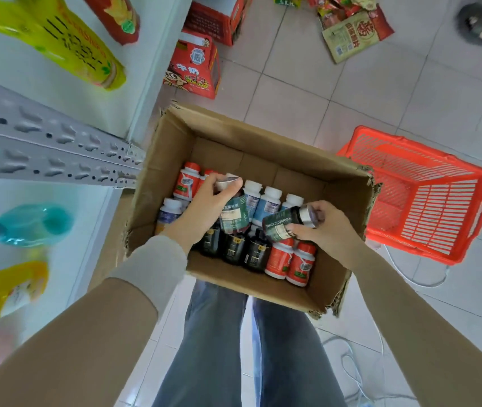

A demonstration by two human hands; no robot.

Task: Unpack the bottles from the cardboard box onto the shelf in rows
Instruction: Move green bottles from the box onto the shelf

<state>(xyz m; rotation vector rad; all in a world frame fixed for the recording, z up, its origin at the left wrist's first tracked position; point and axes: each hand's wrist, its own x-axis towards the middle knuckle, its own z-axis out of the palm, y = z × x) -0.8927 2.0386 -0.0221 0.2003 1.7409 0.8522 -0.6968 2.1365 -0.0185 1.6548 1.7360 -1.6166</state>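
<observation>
An open cardboard box stands on the floor in front of me, holding several bottles: red ones, black ones and blue-and-white ones. My left hand grips a dark green bottle by its silver cap, upright over the box. My right hand holds a second dark green bottle lying sideways, silver cap toward my palm. The white shelf is at the left, with a perforated metal rail.
A red plastic basket sits on the tiled floor right of the box. Red milk cartons and snack packets lie beyond it. Bright pouches are on the shelves. White cables trail near my legs.
</observation>
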